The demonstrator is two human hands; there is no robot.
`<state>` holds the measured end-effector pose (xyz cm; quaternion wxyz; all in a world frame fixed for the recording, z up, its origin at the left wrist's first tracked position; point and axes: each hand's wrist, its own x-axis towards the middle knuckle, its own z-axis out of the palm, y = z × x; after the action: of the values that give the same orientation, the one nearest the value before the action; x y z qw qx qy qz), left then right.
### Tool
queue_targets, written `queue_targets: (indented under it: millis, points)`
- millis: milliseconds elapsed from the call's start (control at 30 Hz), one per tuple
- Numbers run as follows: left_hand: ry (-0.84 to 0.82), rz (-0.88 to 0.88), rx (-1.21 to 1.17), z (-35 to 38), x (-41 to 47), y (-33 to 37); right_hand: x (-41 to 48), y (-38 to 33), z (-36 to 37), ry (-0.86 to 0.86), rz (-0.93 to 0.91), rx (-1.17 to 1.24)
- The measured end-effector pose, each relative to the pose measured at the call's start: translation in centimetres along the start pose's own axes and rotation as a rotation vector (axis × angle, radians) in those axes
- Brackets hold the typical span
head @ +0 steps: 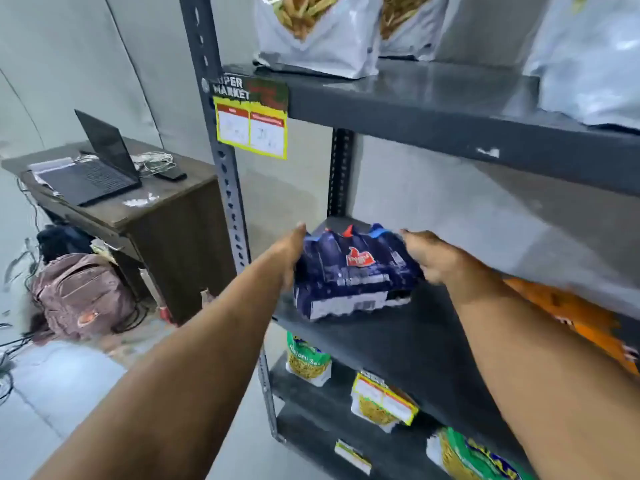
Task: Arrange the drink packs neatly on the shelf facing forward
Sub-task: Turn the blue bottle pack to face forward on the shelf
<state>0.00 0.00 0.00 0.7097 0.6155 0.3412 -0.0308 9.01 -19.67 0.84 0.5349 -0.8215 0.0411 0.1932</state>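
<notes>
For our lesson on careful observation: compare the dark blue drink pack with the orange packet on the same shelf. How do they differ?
The drink pack is dark blue with a red logo; the orange packet is bright orange. The drink pack is gripped by the left hand and right hand; the orange packet is untouched. Both sit on the middle shelf.

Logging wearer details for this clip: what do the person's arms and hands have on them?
Nothing visible. Both forearms are bare up to the frame edge, with no sleeves in view. The left hand and right hand show no gloves, watch, bracelet or rings, though blur could hide small items.
</notes>
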Motion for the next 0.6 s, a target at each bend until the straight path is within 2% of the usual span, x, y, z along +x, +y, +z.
queue_targets:
  millis: [100, 200, 367, 500, 600]
  points:
    - [0.023, -0.061, -0.143, 0.0, 3.1, 0.4, 3.8, -0.3, 0.4, -0.066, 0.107, -0.001]
    - [0.034, -0.057, -0.144, 0.2, 4.9, -0.1, 5.4, 0.1, 0.3, -0.135, 0.221, 0.025]
    - [0.069, -0.047, -0.227, 2.0, 4.9, 0.6, 7.5, 2.0, 0.5, -0.244, 0.23, 0.168]
    - [0.085, -0.075, -0.314, 2.3, 4.4, 0.6, 6.2, 2.8, 0.8, -0.081, 0.137, 0.277]
    - [0.126, 0.014, -0.306, 2.2, 5.1, 0.0, 4.5, 4.0, 0.8, 0.068, 0.015, 0.339]
